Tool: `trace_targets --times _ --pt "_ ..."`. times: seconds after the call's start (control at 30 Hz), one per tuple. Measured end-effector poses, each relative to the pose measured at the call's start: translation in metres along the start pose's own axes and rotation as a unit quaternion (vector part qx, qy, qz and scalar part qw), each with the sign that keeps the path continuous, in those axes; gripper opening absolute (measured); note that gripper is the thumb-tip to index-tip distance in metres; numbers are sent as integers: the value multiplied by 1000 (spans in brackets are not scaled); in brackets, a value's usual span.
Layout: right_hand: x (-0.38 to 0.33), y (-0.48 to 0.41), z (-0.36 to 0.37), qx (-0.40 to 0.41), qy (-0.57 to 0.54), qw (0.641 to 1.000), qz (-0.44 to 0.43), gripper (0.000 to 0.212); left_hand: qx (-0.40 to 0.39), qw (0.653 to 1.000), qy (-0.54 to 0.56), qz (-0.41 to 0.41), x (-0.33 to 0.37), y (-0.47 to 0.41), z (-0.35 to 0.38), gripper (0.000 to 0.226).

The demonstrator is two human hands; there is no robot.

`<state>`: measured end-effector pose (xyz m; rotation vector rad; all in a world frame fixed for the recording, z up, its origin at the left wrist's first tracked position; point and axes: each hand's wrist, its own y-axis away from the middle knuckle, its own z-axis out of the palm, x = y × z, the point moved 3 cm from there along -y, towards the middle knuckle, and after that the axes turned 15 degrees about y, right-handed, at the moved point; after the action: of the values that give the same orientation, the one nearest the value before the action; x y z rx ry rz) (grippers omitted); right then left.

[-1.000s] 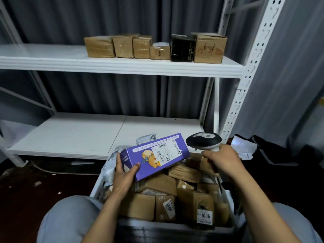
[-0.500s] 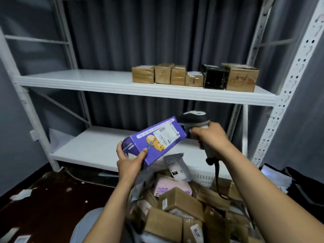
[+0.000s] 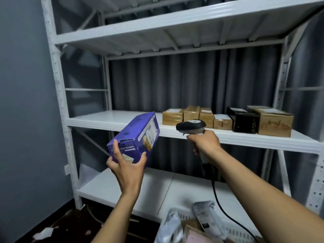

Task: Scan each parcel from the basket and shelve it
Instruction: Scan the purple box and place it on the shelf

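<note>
My left hand (image 3: 127, 168) grips the near end of a purple box (image 3: 135, 135) with a white label and a cartoon bear, raised to the front edge of the middle shelf (image 3: 112, 120). My right hand (image 3: 204, 142) holds a black and grey barcode scanner (image 3: 191, 126) just right of the box, its head turned toward the box's label side. The scanner's black cable (image 3: 221, 206) hangs down to the white basket (image 3: 235, 230) at the bottom, where grey mailers and a pink parcel show.
A row of several brown cartons (image 3: 191, 115), a black box (image 3: 243, 120) and a bigger carton (image 3: 273, 121) stand on the right half of the middle shelf. The white lower shelf (image 3: 133, 188), the rack's left post (image 3: 57, 95), a grey wall and paper scraps on the dark floor (image 3: 45, 232) surround it.
Both hands rose from the basket to the height of the middle shelf. The purple box moved up and away with its far end toward the shelf. The view tilted upward.
</note>
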<state>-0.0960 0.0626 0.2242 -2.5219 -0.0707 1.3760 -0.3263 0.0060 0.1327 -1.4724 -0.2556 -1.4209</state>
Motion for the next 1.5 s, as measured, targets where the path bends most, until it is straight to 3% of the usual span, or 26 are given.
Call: trace_targets --times 0.27,0.47,0.87,1.03,1.23,1.5 --pt "-14 -39 14 3 55 998 -18 19 -44 995 -47 71 1 -68 50 108" --pt "2 -93 17 11 27 1000 -4 12 -75 988 -110 75 -21 -116 106 108" --pt "30 -203 34 37 33 999 4 12 -136 915 -295 238 -83 -184 216 95" --pt "32 -225 37 48 43 998 -1 14 -204 907 -316 190 -100 -202 240 87" --pt "34 -250 45 41 63 997 20 15 -322 848 -399 133 -110 -211 265 76" --pt "36 -255 50 32 121 992 26 23 -370 802 -459 95 -108 -214 272 80"
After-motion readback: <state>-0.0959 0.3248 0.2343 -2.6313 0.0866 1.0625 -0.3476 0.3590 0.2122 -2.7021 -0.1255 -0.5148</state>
